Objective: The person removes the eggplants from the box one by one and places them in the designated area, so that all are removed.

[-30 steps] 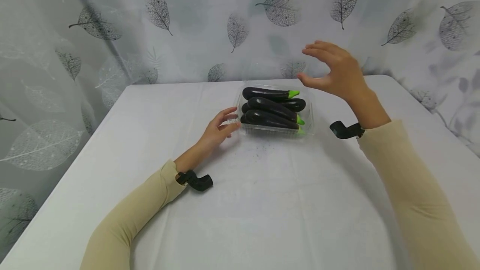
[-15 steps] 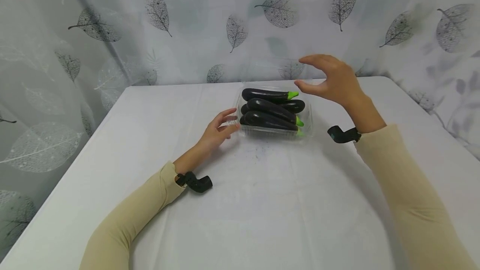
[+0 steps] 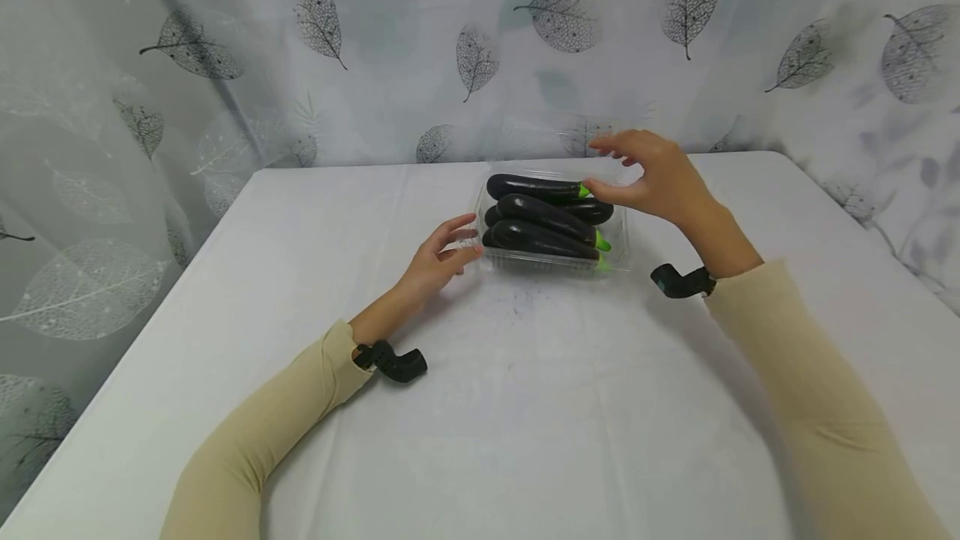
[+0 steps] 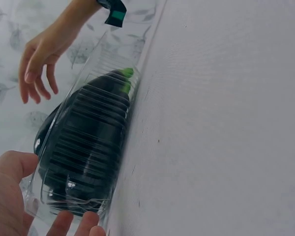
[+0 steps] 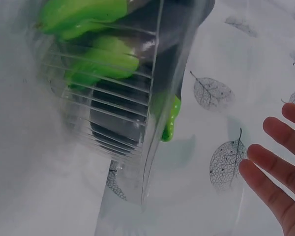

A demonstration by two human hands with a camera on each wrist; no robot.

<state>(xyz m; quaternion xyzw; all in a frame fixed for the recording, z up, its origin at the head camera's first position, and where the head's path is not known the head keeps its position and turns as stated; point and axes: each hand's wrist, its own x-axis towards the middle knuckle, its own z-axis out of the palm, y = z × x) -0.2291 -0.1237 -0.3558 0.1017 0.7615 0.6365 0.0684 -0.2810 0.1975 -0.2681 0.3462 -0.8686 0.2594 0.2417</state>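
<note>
A clear plastic container (image 3: 619, 248) with ribbed sides holds several dark eggplants (image 3: 546, 218) with green stem ends. They lie piled on one another. What looks like a clear raised lid shows faintly behind it. At the container's left end, my left hand (image 3: 438, 255) touches the wall and rim with spread, slightly bent fingers. My right hand (image 3: 651, 177) hovers over the right back corner, thumb and fingers apart, the thumb close to the back eggplant's green stem (image 3: 583, 190). The right wrist view shows its fingers (image 5: 280, 184) apart from the container, holding nothing.
The container stands near the back edge of a table with a white cloth (image 3: 525, 407). Behind and at the sides hangs a curtain (image 3: 390, 48) printed with leaves. Each wrist carries a small black camera mount (image 3: 681, 280).
My right hand has come down and a little left, toward the eggplants' stem ends. The left hand and the container have stayed where they were.
</note>
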